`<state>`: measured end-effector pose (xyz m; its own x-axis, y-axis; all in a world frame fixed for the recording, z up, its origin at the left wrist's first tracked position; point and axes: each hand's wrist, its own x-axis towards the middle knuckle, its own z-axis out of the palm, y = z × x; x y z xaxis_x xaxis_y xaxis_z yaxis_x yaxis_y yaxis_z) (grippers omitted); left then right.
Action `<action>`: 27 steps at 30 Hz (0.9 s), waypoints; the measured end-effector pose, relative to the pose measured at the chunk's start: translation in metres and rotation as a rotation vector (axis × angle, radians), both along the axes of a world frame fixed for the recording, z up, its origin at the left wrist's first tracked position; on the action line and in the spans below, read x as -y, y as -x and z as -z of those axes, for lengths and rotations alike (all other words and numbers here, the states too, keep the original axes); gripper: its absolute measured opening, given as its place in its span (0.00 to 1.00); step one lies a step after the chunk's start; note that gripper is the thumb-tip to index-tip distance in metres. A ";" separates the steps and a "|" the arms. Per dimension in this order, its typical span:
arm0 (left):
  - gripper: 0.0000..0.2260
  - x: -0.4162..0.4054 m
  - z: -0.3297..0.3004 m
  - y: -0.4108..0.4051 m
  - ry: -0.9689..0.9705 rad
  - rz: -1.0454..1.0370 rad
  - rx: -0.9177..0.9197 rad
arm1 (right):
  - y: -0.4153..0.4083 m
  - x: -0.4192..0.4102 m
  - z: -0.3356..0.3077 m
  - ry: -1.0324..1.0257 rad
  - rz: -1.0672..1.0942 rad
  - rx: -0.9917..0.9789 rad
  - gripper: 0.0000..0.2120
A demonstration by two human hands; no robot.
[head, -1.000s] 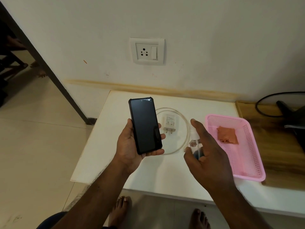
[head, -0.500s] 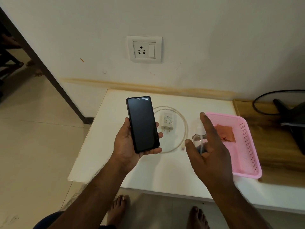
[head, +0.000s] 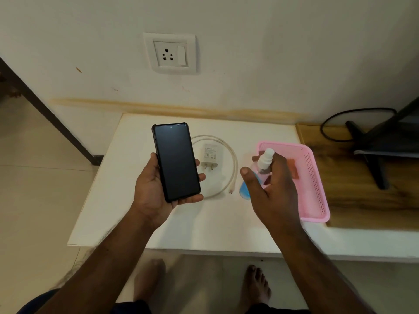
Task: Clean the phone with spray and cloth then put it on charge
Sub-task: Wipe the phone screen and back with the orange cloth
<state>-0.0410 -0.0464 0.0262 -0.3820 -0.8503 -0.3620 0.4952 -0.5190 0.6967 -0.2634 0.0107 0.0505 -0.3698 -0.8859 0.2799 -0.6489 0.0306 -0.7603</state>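
You've got small grey print on the charger (head: 211,155), just right of your left hand (head: 156,189), but it's too tiny to read. No other lettering shows anywhere.

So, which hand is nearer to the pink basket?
Right. The right hand holds the spray bottle and overlaps the pink basket at its left edge; the left hand holds the phone well to its left.

home room: tiled floor (head: 34,200), wall socket (head: 170,53), low white table (head: 204,223).
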 end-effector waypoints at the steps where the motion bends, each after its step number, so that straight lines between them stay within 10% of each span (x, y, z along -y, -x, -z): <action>1: 0.30 0.000 0.000 0.000 -0.002 0.003 0.005 | 0.000 0.000 0.002 -0.023 -0.008 -0.007 0.25; 27: 0.29 -0.005 0.006 0.006 0.005 0.051 0.017 | 0.011 0.006 0.027 -0.204 0.032 -0.124 0.28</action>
